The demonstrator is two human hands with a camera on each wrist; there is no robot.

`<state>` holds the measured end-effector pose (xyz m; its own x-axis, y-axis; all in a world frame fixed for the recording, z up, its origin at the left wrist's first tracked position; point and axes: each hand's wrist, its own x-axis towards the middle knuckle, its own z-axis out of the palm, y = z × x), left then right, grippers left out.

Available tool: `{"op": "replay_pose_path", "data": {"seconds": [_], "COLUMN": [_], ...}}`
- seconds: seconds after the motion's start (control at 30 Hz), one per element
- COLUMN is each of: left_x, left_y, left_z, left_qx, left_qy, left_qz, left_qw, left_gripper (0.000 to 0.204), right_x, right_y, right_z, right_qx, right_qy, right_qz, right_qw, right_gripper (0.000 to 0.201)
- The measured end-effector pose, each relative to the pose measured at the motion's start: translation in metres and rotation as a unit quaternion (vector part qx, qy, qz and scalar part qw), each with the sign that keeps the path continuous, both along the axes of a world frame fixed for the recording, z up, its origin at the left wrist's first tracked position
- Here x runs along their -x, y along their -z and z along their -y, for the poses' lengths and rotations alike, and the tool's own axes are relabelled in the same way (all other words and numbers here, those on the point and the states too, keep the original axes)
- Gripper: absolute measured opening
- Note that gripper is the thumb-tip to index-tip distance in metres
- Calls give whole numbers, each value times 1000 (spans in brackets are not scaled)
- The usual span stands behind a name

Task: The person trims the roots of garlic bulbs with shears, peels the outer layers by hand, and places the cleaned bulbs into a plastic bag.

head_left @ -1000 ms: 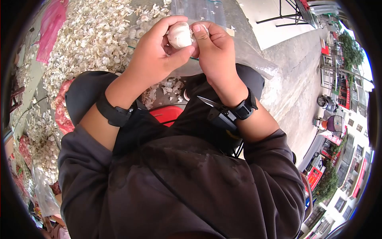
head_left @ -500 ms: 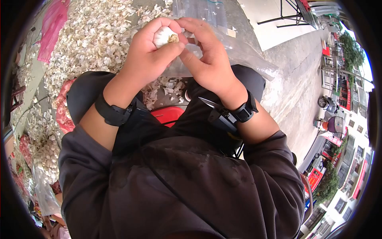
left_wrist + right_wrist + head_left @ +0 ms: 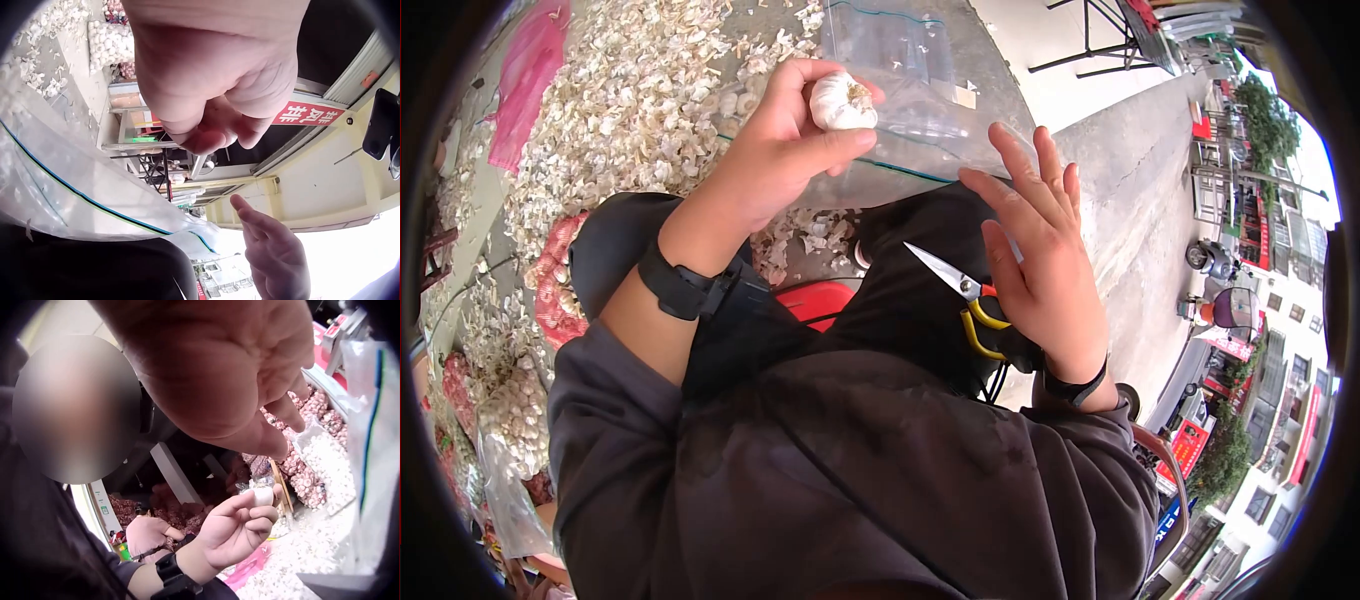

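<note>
My left hand point(image 3: 785, 155) holds a white garlic bulb point(image 3: 838, 103) between thumb and fingers, above the lap. The bulb's tan root side faces right; in the right wrist view the same garlic bulb point(image 3: 263, 496) shows at the fingertips of the left hand point(image 3: 240, 534). Apart from it, my right hand point(image 3: 1048, 262) is spread with fingers extended over the right thigh, holding nothing. Scissors point(image 3: 940, 268) with pointed silver blades and yellow handles lie beside its thumb, partly hidden by the hand and wrist.
A clear zip bag point(image 3: 880, 170) lies across the front of the knees. Garlic skins point(image 3: 625, 110) cover the ground to the left, near a pink net bag point(image 3: 530, 90) and a red mesh sack of garlic point(image 3: 558, 290). A red stool point(image 3: 815, 303) shows between the legs.
My right hand has left the garlic bulb, moved down and right, and spread its fingers near the scissors. My left hand keeps the bulb, which has turned in its fingers.
</note>
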<state>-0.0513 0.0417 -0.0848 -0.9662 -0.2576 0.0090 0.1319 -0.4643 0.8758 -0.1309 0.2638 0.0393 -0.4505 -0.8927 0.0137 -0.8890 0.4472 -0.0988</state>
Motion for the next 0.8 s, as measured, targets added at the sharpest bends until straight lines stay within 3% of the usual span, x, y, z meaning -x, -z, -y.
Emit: {"op": "replay_pose_path", "data": {"seconds": [0.13, 0.2, 0.3, 0.53, 0.63, 0.73, 0.8], "left_x": [-5, -6, -6, -13, -18, -21, -23], "left_y": [-3, 0, 4, -7, -11, -12, -16], "left_z": [7, 12, 11, 13, 14, 13, 15], "left_qx": [-48, -64, -89, -123, -94, -91, -78], "left_qy": [43, 67, 63, 102, 109, 121, 131], "left_qz": [-32, -53, -93, -97, -102, -107, -112], "left_qw": [997, 994, 990, 982, 984, 983, 982], "left_gripper": [52, 52, 55, 66, 71, 74, 74], "right_x": [-14, -26, -37, -43, -41, -41, -40], "right_y": [5, 12, 26, 39, 34, 36, 34], "right_z": [-30, -50, -83, -108, -114, -119, -115], "right_qx": [36, 1, -5, 14, -51, -78, -90], "right_qy": [17, 12, 67, 91, 221, 155, 134], "right_qz": [59, 73, 173, 121, 187, 119, 126], "right_qw": [997, 997, 983, 988, 956, 978, 979], "right_gripper": [44, 44, 52, 76, 81, 84, 74]}}
